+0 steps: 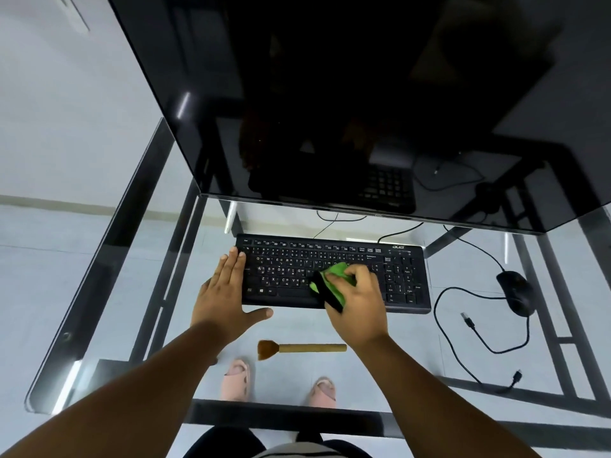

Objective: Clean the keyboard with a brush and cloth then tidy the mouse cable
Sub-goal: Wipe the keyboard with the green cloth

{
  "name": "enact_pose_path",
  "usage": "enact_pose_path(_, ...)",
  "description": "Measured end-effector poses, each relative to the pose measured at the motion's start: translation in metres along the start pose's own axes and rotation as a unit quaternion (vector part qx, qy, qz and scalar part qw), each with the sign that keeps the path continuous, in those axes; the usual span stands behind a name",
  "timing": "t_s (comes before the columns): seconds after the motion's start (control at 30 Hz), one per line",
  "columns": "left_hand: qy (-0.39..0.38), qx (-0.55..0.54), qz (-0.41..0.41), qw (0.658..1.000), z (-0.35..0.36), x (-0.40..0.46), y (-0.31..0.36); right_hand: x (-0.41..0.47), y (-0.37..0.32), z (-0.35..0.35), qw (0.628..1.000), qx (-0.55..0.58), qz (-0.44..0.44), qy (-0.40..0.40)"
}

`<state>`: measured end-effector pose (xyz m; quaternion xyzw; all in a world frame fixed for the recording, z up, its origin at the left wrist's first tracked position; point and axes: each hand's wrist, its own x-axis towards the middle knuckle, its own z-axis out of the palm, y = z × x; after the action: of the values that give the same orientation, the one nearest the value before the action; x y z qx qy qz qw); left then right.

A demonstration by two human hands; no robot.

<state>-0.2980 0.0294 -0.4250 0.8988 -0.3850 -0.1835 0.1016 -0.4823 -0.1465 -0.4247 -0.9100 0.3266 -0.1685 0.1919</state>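
Observation:
A black keyboard (396, 276) lies across the middle of a glass desk (139, 292). My right hand (358, 302) grips a green cloth with a black edge (334, 279) and presses it on the keys right of centre. Flat and with fingers spread, my left hand (224, 292) rests on the keyboard's left end. A brush with brown bristles and a tan handle (307, 348) lies on the glass in front of the keyboard, between my forearms. The black mouse (515, 292) sits to the right, its cable (463, 345) looping loosely toward the front.
A large dark monitor (363, 110) overhangs the back of the desk. Another cable (401, 231) runs out behind the keyboard. Through the glass I see the black frame bars (330, 418) and my feet in pink slippers (236, 380) on the floor.

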Motion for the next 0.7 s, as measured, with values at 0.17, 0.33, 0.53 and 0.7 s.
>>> enact_pose_path(0.17, -0.008, -0.014, -0.008, 1.0, 0.0, -0.002, -0.009, 0.002, -0.019, 0.013, 1.0, -0.012, -0.012, -0.019)
enact_pose_path(0.33, -0.018, -0.003, 0.007, 1.0, -0.003, -0.001, -0.017, 0.005, -0.018, 0.011, 0.998, -0.013, -0.037, -0.043)
enact_pose_path(0.53, -0.05, 0.033, 0.0, 0.998, -0.008, -0.001, -0.036, 0.012, -0.033, 0.023, 1.0, 0.019, 0.018, -0.013)
enact_pose_path(0.7, -0.058, 0.035, 0.019, 0.998, -0.011, -0.001, -0.043, 0.023, -0.06, 0.033, 0.983, 0.057, -0.106, -0.139)
